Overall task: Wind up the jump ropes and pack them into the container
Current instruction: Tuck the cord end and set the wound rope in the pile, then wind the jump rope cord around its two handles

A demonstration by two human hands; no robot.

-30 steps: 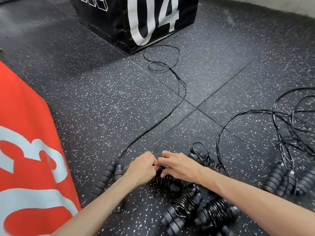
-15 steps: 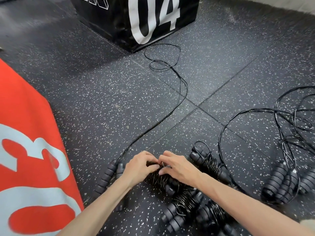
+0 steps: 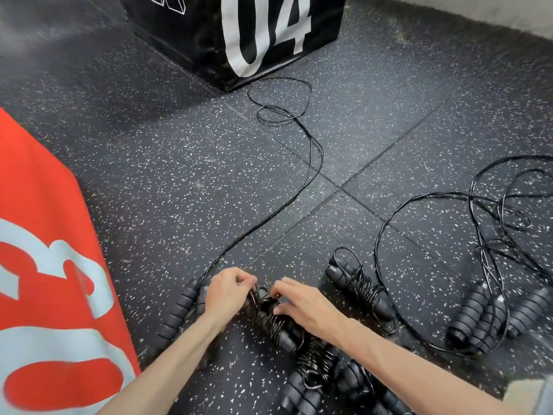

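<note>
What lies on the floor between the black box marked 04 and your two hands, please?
In the head view, only one unwound jump rope cord crosses that speckled floor, looping near the black box and running toward the left hand.

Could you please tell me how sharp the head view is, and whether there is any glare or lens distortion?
Head view: even, soft light with only faint shadows. The left hand, right hand and the wound jump rope they work on are slightly motion-blurred. The loose ropes show small glossy highlights. Wide-angle bending curves the floor seams, and the red box smears at the edge.
</note>
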